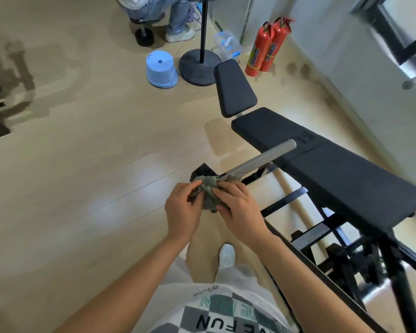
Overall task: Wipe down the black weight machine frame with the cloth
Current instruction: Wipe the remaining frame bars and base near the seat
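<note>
Cloth [208,195]: grey-green, crumpled into a wad, mottled and worn-looking.
Cloth position: bunched between both hands at the near end of the grey bar [262,159], just above a black corner bracket.
Left hand [181,212]: fingers curled, pinching the left edge of the wad.
Right hand [240,210]: fingers bent over the right side, gripping it.
Frame [283,201]: black metal tubing, crossbars running under the bench pad [346,181], glossy in places.
Bench pad: matte black, a faint mark on top, not legible.
Shirt [216,325]: chequered print, "FUN" in black capitals, upside down in view; green letters beside it only partly readable.
Fire extinguishers [265,48]: red, two together by the wall, labels too small to read.
</note>
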